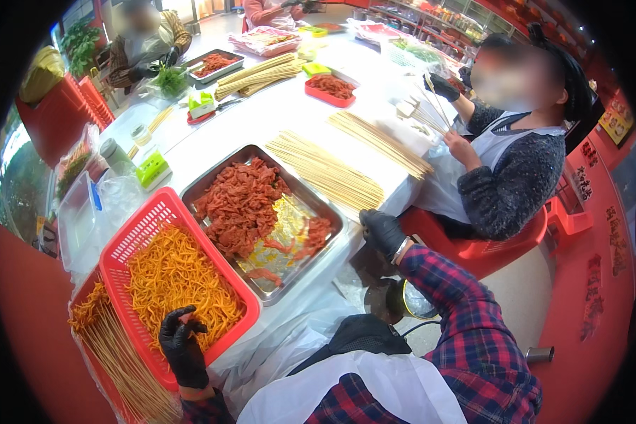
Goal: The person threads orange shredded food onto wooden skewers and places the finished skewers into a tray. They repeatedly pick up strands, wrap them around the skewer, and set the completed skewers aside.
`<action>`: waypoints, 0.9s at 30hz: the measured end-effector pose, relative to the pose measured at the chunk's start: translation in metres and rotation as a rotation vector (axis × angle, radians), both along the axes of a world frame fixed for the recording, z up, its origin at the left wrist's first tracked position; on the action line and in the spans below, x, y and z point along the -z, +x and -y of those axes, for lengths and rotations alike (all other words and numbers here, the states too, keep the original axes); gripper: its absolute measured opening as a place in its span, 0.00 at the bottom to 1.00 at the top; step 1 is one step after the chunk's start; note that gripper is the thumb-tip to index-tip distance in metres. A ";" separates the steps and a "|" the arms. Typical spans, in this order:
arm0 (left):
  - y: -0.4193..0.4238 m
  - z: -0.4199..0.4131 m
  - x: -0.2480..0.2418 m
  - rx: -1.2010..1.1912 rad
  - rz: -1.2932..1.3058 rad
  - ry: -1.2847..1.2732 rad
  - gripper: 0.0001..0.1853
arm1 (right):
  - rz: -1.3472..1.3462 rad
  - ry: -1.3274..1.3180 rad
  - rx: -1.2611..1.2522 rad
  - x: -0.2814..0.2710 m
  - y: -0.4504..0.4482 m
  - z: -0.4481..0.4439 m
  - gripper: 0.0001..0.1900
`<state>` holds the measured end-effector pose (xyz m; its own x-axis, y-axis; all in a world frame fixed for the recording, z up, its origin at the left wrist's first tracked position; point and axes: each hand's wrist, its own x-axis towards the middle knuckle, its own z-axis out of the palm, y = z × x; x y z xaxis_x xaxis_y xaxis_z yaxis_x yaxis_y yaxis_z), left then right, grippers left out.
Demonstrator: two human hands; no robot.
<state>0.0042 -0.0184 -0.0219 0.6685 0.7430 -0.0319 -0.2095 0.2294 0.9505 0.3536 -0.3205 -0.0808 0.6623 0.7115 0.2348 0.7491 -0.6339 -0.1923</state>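
My left hand (183,344), in a black glove, hovers over the near edge of a red plastic basket (252,299) with its fingers curled and apart. A small pinkish patch shows among the fingers; I cannot tell what it is. Orange shredded strips (183,281) fill the basket. Beside it, a steel tray (302,175) contains a heap of red marinated meat slices (238,199). My right hand (384,236), also black-gloved, has its bent fingertips at the near ends of a spread of bamboo skewers (326,172); whether it grips one is hidden.
Filled skewers (122,350) lie in a red container on the left. Another bundle of skewers (379,143) lies beyond mine. A co-worker (509,159) sits close on the right, holding several skewers. Farther across are a red meat tray (350,99) and a tissue pack (152,169).
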 end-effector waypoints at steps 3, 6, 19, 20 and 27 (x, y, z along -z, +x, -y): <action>0.000 0.000 0.001 -0.005 0.023 -0.021 0.10 | -0.029 -0.004 -0.005 0.001 0.003 0.004 0.06; -0.003 -0.002 0.004 -0.008 0.037 -0.018 0.09 | -0.098 -0.025 0.016 -0.009 0.002 0.012 0.07; -0.003 0.002 -0.002 -0.070 -0.063 0.086 0.10 | -0.326 0.192 -0.061 -0.035 0.017 0.011 0.07; 0.000 0.002 0.000 -0.048 0.027 0.048 0.09 | -0.394 0.229 -0.063 -0.039 0.022 0.018 0.07; 0.008 -0.002 0.005 0.025 0.186 -0.158 0.08 | -1.323 0.507 -0.148 -0.091 -0.033 -0.051 0.05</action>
<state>0.0124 -0.0161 -0.0267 0.6920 0.7216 -0.0206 -0.3703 0.3794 0.8479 0.3210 -0.2697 0.0104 0.5194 0.8196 -0.2418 -0.1059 -0.2191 -0.9699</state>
